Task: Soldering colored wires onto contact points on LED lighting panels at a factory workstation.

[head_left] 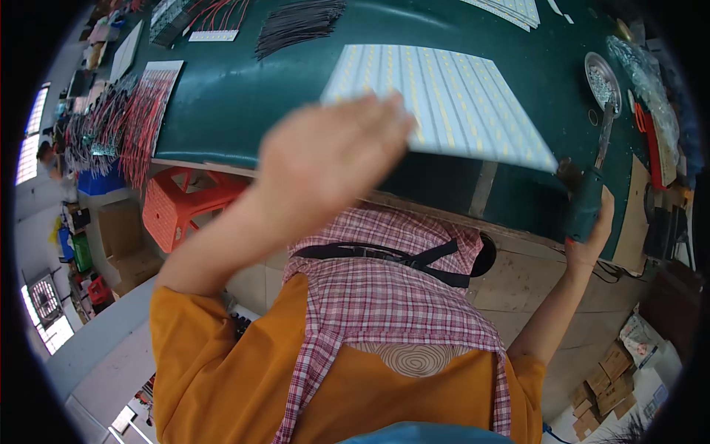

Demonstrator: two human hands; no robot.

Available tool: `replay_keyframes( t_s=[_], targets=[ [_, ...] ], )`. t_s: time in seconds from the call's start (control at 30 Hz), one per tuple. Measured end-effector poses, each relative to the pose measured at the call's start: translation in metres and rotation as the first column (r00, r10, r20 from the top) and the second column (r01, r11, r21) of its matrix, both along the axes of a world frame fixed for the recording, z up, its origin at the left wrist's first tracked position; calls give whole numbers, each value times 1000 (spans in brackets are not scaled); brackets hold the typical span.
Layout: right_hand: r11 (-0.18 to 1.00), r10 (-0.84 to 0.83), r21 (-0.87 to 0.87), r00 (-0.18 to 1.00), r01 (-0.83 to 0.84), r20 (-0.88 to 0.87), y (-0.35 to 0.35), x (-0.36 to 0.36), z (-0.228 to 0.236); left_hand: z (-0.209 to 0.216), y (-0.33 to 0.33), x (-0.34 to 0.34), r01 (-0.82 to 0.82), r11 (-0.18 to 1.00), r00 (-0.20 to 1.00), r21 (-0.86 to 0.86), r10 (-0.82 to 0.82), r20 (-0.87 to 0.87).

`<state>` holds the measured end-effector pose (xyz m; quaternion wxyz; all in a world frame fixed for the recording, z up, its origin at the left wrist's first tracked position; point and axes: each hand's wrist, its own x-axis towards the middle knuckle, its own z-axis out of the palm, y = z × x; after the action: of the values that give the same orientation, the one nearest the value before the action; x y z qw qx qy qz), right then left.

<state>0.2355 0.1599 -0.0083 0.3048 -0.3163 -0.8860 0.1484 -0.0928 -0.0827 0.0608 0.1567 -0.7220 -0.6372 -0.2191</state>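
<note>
A white LED strip panel (444,96) with rows of small yellow chips lies on the green tabletop, its near edge towards me. My left hand (333,155) passes over its left near corner, back of the hand up. Motion smears its fingers, so whether they touch or hold the panel is hidden. At the panel's right corner my right hand (592,237) wraps round a dark green tool (584,203), whose exact kind I cannot make out. A long metal piece (606,137) reaches from near the tool to a round metal dish (600,78) of small parts.
Red and black wires (140,122) hang over the table's left edge, above an orange stool (166,211). Black wires (296,26) lie at the back, with more white LED strips (510,9) at the far right. Clear plastic wrap (647,89) sits along the right side.
</note>
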Motion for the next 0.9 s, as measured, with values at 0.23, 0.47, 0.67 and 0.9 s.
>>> replay_keyframes(
  t_s=[0.23,0.47,0.67,0.9],
  targets=[
    [1000,15,-14,999,-16,-30,-3,9,-4,77,-59,-16,59,876,961,-479,80,265],
    [999,25,-41,994,-30,-110,0,5,-6,158,-100,-35,210,851,829,-481,106,550],
    [1000,-20,-15,998,19,-67,1,8,-1,55,0,-21,24,999,970,-32,-15,243],
    [988,-73,-141,992,58,-103,8,-6,3,-66,8,36,225,886,974,-405,-208,85]
  ],
)
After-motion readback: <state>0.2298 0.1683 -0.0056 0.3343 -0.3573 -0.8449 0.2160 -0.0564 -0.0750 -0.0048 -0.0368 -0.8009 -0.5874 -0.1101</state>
